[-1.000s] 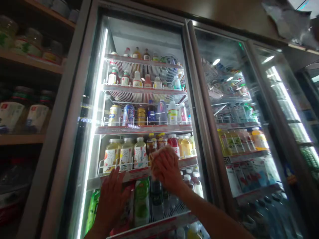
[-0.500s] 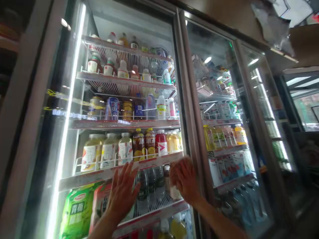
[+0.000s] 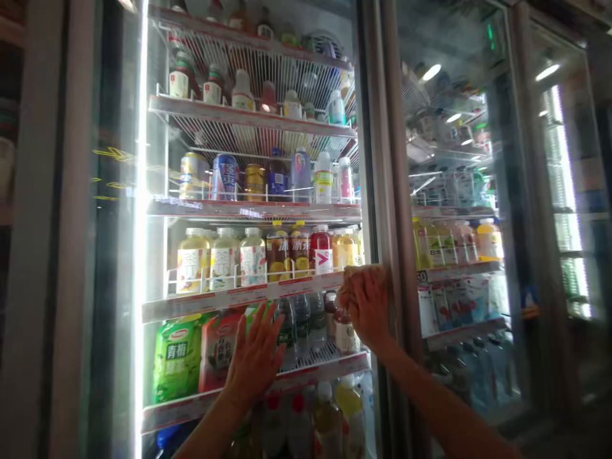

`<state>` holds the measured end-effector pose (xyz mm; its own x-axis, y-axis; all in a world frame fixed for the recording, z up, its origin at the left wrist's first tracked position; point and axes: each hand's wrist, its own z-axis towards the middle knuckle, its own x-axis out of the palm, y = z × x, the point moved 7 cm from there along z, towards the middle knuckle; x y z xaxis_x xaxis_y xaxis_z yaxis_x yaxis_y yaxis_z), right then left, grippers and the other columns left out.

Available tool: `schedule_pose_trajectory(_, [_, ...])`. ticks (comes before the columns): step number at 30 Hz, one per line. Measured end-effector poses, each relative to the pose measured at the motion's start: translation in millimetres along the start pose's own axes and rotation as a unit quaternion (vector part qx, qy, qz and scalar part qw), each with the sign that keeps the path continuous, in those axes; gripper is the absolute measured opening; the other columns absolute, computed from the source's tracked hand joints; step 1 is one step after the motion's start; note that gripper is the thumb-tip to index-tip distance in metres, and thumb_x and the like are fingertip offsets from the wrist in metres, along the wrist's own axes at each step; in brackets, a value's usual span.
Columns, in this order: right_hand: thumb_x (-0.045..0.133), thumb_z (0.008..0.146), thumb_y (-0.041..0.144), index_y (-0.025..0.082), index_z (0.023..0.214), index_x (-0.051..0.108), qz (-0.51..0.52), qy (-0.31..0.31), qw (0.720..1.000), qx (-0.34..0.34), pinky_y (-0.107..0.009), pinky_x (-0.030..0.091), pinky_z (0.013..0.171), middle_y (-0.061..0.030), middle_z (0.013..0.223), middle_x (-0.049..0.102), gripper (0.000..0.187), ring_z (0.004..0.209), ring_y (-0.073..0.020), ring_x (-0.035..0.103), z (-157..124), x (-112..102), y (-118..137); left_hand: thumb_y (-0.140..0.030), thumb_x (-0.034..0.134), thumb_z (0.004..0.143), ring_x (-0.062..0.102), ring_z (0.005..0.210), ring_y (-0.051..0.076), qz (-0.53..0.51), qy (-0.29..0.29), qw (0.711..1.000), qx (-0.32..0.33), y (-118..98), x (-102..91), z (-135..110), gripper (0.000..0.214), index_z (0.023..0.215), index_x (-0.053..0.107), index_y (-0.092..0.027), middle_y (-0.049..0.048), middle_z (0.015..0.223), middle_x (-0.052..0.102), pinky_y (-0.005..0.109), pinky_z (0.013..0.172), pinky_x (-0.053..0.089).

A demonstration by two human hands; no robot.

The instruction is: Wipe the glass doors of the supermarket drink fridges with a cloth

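1. At far left, yellow reflections [image 3: 115, 154] are floating on the glass door [image 3: 119, 255] of a drinks cooler, next to a glaring light strip [image 3: 142, 210]; that glare could be masking smudges from the person's eye.

2. Left of center, a green drink pack [image 3: 176, 360] and a red drink pack [image 3: 217, 350] are standing behind the pane, below white-labeled tea bottles [image 3: 192, 264]; a hard shove on the door could be jolting them.

3. Near the middle, the left hand [image 3: 254, 360] is spreading its fingers wide toward the glass, visibly holding nothing. Whether the palm is touching is impossible to tell; if it is, bare skin could be leaving prints.

4. Right of center, the right hand [image 3: 373, 312] is holding a tan cloth [image 3: 352, 275] under its fingers, flattened at the door's right side, level with the price rail [image 3: 258, 294]. The cloth could be slipping if the spread fingers are only pinning it, or streaking the glass if it is dirty or too damp, which is not showing.

5. Just beside the cloth, a metal upright [image 3: 399, 255] is rising along the door's edge; a sideways push too far could be snagging the fabric or bumping knuckles.

6. At right, the right forearm [image 3: 444, 408] is crossing before the neighboring glass door [image 3: 452, 48]; leaning closer could be smearing that pane.
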<state>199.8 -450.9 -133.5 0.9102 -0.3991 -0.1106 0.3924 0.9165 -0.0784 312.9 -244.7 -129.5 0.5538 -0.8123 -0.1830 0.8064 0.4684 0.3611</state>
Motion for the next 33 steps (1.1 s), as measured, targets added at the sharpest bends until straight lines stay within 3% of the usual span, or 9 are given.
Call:
schedule_pose_trajectory(2, [0.04, 0.086, 0.022, 0.018, 0.135, 0.039, 0.003, -0.01, 1.0, -0.002, -0.057, 0.024, 0.103, -0.0155, 0.145, 0.029, 0.049, 0.135, -0.0318, 0.02, -2, -1, 6, -0.034, 0.044, 0.085, 0.02, 0.137, 0.022, -0.013, 0.006, 1.0, -0.012, 0, 0.6, -6, 0.041, 0.122, 0.049, -0.017, 0.0113, 0.137, 0.045, 0.045, 0.113, 0.011])
schedule_pose_trajectory(7, [0.047, 0.081, 0.019, 0.026, 0.124, 0.052, 0.041, 0.086, 0.977, -0.192, -0.051, 0.018, 0.108, -0.006, 0.137, 0.044, 0.044, 0.133, -0.0254, 0.027, -48, 3, 45, -0.037, 0.048, 0.084, 0.024, 0.136, 0.022, -0.03, 0.02, 0.999, -0.011, 2, -0.8, -20, 0.043, 0.123, 0.05, -0.019, 0.0095, 0.136, 0.045, 0.045, 0.114, 0.01])
schedule_pose_trajectory(12, [0.044, 0.084, 0.023, 0.02, 0.127, 0.049, 0.041, 0.013, 0.998, -0.055, -0.056, 0.017, 0.106, -0.0126, 0.143, 0.034, 0.043, 0.135, -0.0299, 0.022, 3, -1, 37, -0.031, 0.046, 0.085, 0.022, 0.137, 0.022, -0.032, 0.001, 0.999, -0.017, 3, -3.2, -25, 0.043, 0.125, 0.047, -0.018, 0.0103, 0.137, 0.044, 0.044, 0.114, 0.01])
schedule_pose_trajectory(17, [0.045, 0.084, 0.025, 0.033, 0.126, 0.048, 0.102, 0.093, 0.943, -0.303, -0.048, -0.001, 0.111, 0.003, 0.139, 0.043, 0.043, 0.136, -0.0195, 0.02, -1, 9, 104, -0.023, 0.047, 0.082, 0.02, 0.138, 0.022, 0.016, -0.003, 1.0, 0.026, 7, -9.2, -37, 0.045, 0.127, 0.045, -0.016, 0.0104, 0.138, 0.043, 0.042, 0.115, 0.008])
schedule_pose_trajectory(18, [0.046, 0.084, 0.025, 0.034, 0.126, 0.049, 0.106, 0.096, 0.942, -0.303, -0.047, 0.0, 0.112, 0.0031, 0.139, 0.043, 0.042, 0.136, -0.0189, 0.021, 1, 9, 110, -0.022, 0.047, 0.081, 0.02, 0.137, 0.023, 0.023, -0.001, 0.999, 0.035, 11, -11.1, -39, 0.047, 0.128, 0.044, -0.016, 0.011, 0.14, 0.041, 0.043, 0.115, 0.009])
schedule_pose_trajectory(22, [0.048, 0.083, 0.026, 0.023, 0.129, 0.048, 0.09, 0.046, 0.988, -0.121, -0.053, 0.004, 0.109, -0.0091, 0.144, 0.035, 0.045, 0.137, -0.0275, 0.017, 30, 10, 112, -0.023, 0.048, 0.082, 0.021, 0.137, 0.025, 0.034, -0.001, 0.999, 0.016, 40, -22.7, -41, 0.055, 0.135, 0.034, -0.016, 0.0127, 0.143, 0.035, 0.047, 0.113, 0.014])
schedule_pose_trajectory(27, [0.046, 0.085, 0.027, 0.032, 0.128, 0.047, 0.145, 0.108, 0.921, -0.346, -0.045, -0.001, 0.112, 0.003, 0.143, 0.037, 0.043, 0.138, -0.0191, 0.015, 13, 15, 170, -0.024, 0.045, 0.084, 0.017, 0.138, 0.024, 0.077, -0.004, 0.997, -0.02, 75, -38.2, -51, 0.059, 0.139, 0.027, -0.015, 0.0126, 0.144, 0.034, 0.045, 0.113, 0.012])
schedule_pose_trajectory(31, [0.048, 0.084, 0.026, 0.025, 0.129, 0.047, 0.128, 0.054, 0.973, -0.187, -0.053, 0.0, 0.109, -0.0066, 0.145, 0.034, 0.045, 0.138, -0.0256, 0.014, 35, 20, 166, -0.025, 0.044, 0.085, 0.016, 0.138, 0.025, 0.1, 0.002, 0.993, -0.058, 98, -46.3, -65, 0.058, 0.139, 0.026, -0.017, 0.013, 0.145, 0.031, 0.045, 0.112, 0.015])
schedule_pose_trajectory(33, [0.047, 0.084, 0.028, 0.024, 0.133, 0.043, 0.137, 0.059, 0.964, -0.219, -0.052, -0.001, 0.11, -0.0068, 0.145, 0.034, 0.049, 0.138, -0.0256, 0.013, 35, 22, 180, -0.026, 0.043, 0.085, 0.017, 0.138, 0.024, 0.106, 0.008, 0.992, -0.07, 105, -49.2, -71, 0.057, 0.14, 0.025, -0.019, 0.012, 0.145, 0.032, 0.045, 0.112, 0.017])
